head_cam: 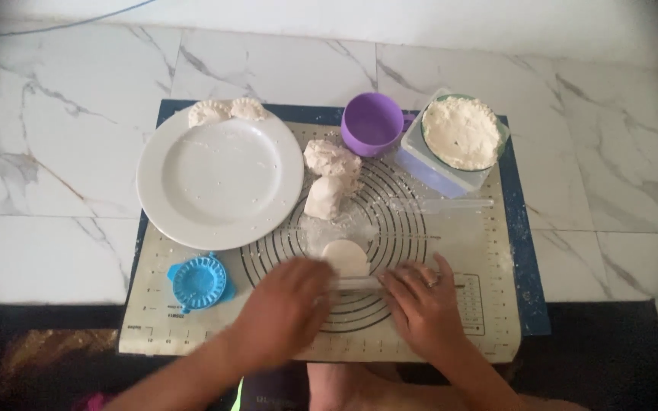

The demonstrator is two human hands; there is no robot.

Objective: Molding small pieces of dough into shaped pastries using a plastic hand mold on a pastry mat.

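Observation:
My left hand (283,308) and my right hand (424,304) both press flat on a clear rolling pin (359,283) that lies across the baking mat (481,251). The pin rests on the near edge of a small flattened round of dough (346,257). Two lumps of dough (330,176) sit just beyond it, near the mat's middle. A ring shows on my right hand.
A white plate (220,179) holds two shaped dumplings (226,111) at its far rim. A blue dumpling press (199,281) lies at the near left. A purple cup (373,123) and a bowl of flour (461,132) on a box stand at the back. Marble floor surrounds the mat.

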